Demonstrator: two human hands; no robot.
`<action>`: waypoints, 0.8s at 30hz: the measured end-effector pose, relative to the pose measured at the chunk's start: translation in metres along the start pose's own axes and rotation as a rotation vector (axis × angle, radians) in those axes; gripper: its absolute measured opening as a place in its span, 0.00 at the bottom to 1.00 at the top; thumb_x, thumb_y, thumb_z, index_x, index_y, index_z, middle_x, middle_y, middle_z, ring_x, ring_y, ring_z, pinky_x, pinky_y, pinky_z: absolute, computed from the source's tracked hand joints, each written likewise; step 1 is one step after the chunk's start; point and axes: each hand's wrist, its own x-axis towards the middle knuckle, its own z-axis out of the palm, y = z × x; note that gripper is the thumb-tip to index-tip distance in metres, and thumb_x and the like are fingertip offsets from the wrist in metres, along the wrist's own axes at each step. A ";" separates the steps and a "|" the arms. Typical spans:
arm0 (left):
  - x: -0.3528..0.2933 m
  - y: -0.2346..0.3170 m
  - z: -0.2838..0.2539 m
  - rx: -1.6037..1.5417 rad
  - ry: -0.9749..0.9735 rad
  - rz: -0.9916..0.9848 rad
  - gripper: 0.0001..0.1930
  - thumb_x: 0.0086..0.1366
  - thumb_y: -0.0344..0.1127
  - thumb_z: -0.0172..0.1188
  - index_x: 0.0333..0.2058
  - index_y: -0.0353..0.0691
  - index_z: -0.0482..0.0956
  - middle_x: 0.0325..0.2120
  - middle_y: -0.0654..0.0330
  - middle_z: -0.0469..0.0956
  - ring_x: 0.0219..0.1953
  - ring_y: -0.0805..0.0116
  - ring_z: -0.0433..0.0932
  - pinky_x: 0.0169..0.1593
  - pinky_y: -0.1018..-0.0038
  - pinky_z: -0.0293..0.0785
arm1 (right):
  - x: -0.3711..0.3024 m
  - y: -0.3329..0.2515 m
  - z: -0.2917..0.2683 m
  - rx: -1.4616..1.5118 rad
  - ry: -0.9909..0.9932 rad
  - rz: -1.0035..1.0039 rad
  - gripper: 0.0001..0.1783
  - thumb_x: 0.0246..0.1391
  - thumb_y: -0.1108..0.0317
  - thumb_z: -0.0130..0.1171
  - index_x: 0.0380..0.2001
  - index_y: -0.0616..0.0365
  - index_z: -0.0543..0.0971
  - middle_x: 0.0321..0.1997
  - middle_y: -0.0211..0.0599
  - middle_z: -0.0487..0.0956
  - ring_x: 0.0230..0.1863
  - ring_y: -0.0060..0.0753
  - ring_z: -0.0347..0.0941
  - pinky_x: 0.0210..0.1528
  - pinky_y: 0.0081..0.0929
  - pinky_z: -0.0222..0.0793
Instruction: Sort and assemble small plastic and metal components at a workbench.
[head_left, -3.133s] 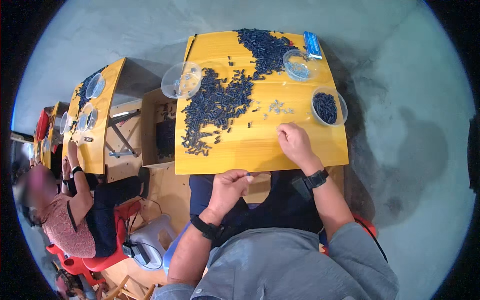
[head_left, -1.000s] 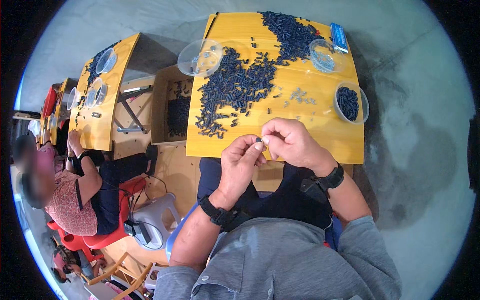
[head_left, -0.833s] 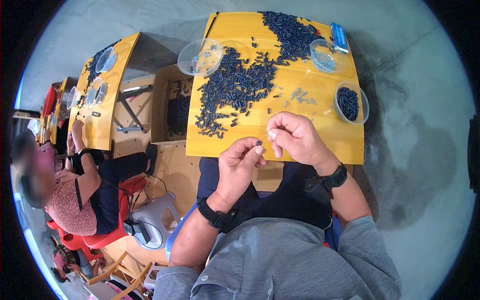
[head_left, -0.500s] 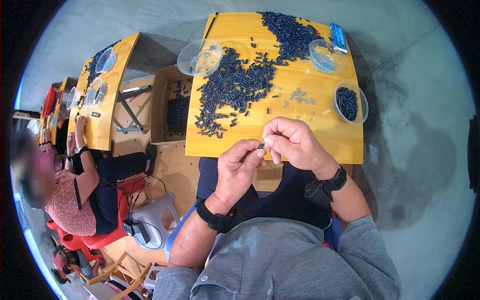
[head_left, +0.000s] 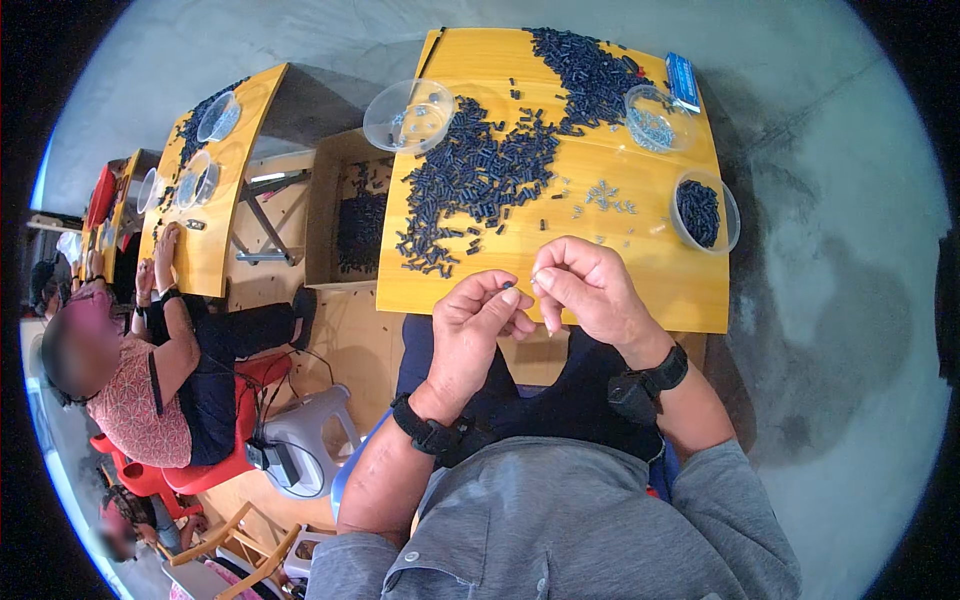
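The left hand (head_left: 472, 312) pinches a small black cylinder (head_left: 508, 286) near the yellow wooden bench's (head_left: 680, 297) front edge; the right hand (head_left: 594, 294) apparently pinches a tiny silvery sliver (head_left: 534, 281); a slackened grip could drop either.

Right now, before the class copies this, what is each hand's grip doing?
Left hand: closed, holding a small dark cylindrical piece.
Right hand: closed in a pinch; anything held is too small to tell.

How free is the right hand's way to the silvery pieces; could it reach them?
Probably yes: the right hand is just short of the silvery pieces, and nothing seems to stand between them.
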 end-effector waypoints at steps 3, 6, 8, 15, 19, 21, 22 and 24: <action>0.001 0.002 -0.001 -0.027 0.020 -0.037 0.07 0.65 0.29 0.52 0.39 0.34 0.74 0.32 0.58 0.79 0.27 0.75 0.78 0.31 0.81 0.73 | 0.002 0.003 0.002 0.029 0.055 -0.050 0.06 0.60 0.70 0.48 0.31 0.62 0.70 0.22 0.26 0.71 0.17 0.13 0.67 0.19 0.14 0.64; 0.002 0.000 -0.003 -0.061 0.043 -0.017 0.06 0.65 0.29 0.53 0.38 0.35 0.75 0.32 0.59 0.79 0.26 0.75 0.77 0.31 0.82 0.71 | 0.003 0.005 0.002 0.020 0.080 -0.033 0.07 0.61 0.70 0.48 0.30 0.61 0.70 0.23 0.26 0.71 0.17 0.14 0.67 0.19 0.14 0.64; 0.004 -0.008 -0.011 -0.059 0.050 -0.001 0.06 0.64 0.29 0.54 0.38 0.36 0.75 0.31 0.59 0.79 0.25 0.75 0.76 0.30 0.81 0.69 | 0.004 0.009 0.004 0.033 0.086 -0.040 0.07 0.61 0.70 0.48 0.30 0.61 0.70 0.23 0.26 0.71 0.17 0.14 0.68 0.19 0.14 0.64; 0.002 0.002 -0.011 -0.306 0.050 -0.069 0.06 0.63 0.28 0.54 0.38 0.36 0.75 0.28 0.59 0.79 0.23 0.74 0.75 0.27 0.80 0.68 | 0.004 0.016 0.014 0.066 0.116 -0.041 0.05 0.60 0.72 0.47 0.32 0.63 0.70 0.27 0.30 0.72 0.19 0.17 0.69 0.23 0.14 0.65; 0.001 0.004 -0.010 -0.375 0.014 -0.089 0.06 0.63 0.27 0.53 0.38 0.35 0.75 0.29 0.57 0.79 0.23 0.72 0.76 0.27 0.79 0.69 | 0.004 0.018 0.018 0.049 0.122 -0.088 0.05 0.60 0.72 0.48 0.32 0.62 0.70 0.25 0.27 0.72 0.18 0.15 0.68 0.19 0.13 0.63; 0.000 0.001 -0.009 -0.413 0.001 -0.090 0.06 0.64 0.27 0.52 0.38 0.35 0.75 0.30 0.56 0.79 0.23 0.70 0.77 0.27 0.78 0.71 | 0.003 0.017 0.020 0.049 0.124 -0.104 0.05 0.60 0.72 0.48 0.32 0.62 0.70 0.24 0.27 0.72 0.17 0.13 0.66 0.19 0.13 0.62; 0.000 0.001 -0.008 -0.413 0.000 -0.089 0.06 0.64 0.27 0.52 0.38 0.35 0.75 0.30 0.56 0.79 0.23 0.70 0.77 0.27 0.78 0.71 | 0.003 0.017 0.020 0.048 0.124 -0.104 0.05 0.60 0.72 0.48 0.32 0.62 0.70 0.24 0.27 0.72 0.17 0.13 0.66 0.19 0.13 0.62; -0.001 0.001 -0.006 -0.425 0.020 -0.096 0.06 0.65 0.28 0.52 0.39 0.35 0.75 0.29 0.57 0.79 0.23 0.71 0.76 0.28 0.78 0.71 | 0.003 0.016 0.020 0.029 0.131 -0.117 0.05 0.60 0.73 0.48 0.32 0.62 0.70 0.24 0.27 0.72 0.17 0.12 0.64 0.18 0.12 0.60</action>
